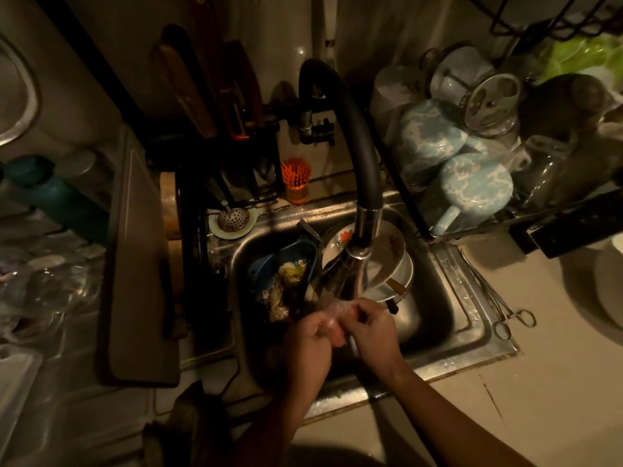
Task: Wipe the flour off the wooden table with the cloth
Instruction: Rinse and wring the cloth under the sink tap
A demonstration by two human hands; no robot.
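Over sink (472, 318), under black faucet (359, 146) — left hand (308, 345) and right hand (372, 328) both curled, pinching small pale wad (332, 316) between them — material unclear.

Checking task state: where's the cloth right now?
Head view, lower centre: a pale wad, likely the cloth, pinched between left hand and right hand over the sink, just below the faucet spout.

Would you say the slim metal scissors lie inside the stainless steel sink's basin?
No, the slim metal scissors lie outside the basin, by the stainless steel sink's right rim.
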